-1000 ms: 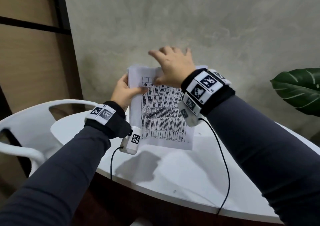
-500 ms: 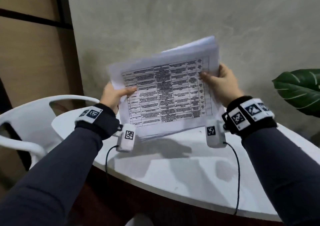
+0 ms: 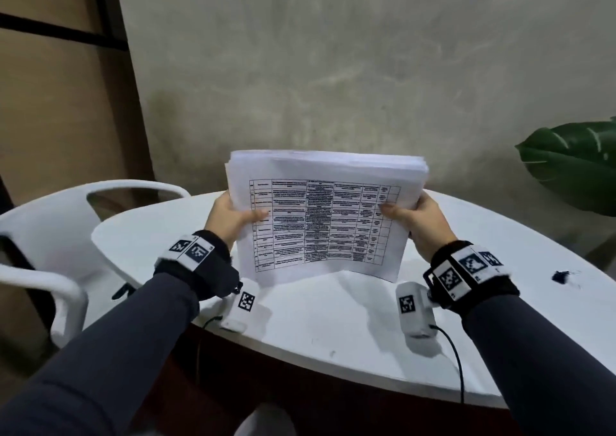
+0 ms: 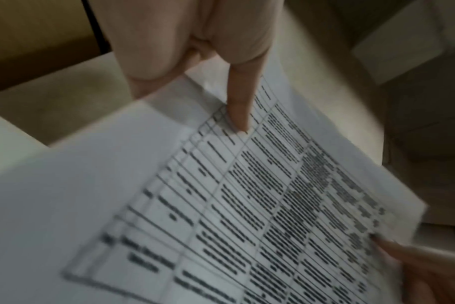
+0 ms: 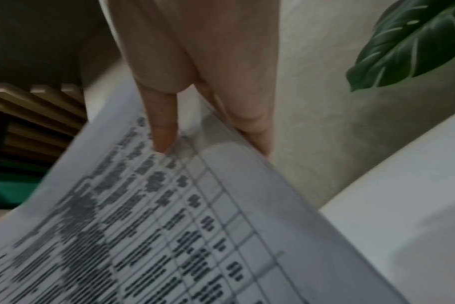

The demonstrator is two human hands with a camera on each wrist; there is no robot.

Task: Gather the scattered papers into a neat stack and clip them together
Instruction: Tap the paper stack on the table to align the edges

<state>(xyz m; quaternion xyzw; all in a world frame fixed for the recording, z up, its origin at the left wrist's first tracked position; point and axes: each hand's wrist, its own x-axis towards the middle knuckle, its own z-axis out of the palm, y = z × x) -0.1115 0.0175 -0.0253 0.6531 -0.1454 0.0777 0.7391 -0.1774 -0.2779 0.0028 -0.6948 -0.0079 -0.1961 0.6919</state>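
The stack of papers (image 3: 325, 215) stands on its long lower edge on the white round table (image 3: 333, 319), leaning back toward the wall, with a printed grid of text on the sheet facing the camera. The left hand (image 3: 230, 217) grips the stack's left edge, thumb lying across the front sheet and fingers curled behind it; in the left wrist view the thumb (image 4: 238, 107) presses on the first columns of the printed grid while the papers (image 4: 221, 205) run away to the lower right. The right hand (image 3: 420, 222) grips the right edge in the same way, thumb on the front sheet and fingers wrapped behind; the right wrist view shows its thumb (image 5: 161, 131) on the outer columns of the papers (image 5: 195, 226) and fingers (image 5: 252, 123) behind the edge. The top edges of the sheets sit nearly level, with slight steps showing at the upper left corner. A small dark object (image 3: 562, 276), too blurred to identify, lies on the table well to the right of the right hand. A white plastic chair (image 3: 50, 235) stands at the table's left side, and a large green leaf (image 3: 573, 165) hangs in at the right by the grey wall (image 3: 333, 68).
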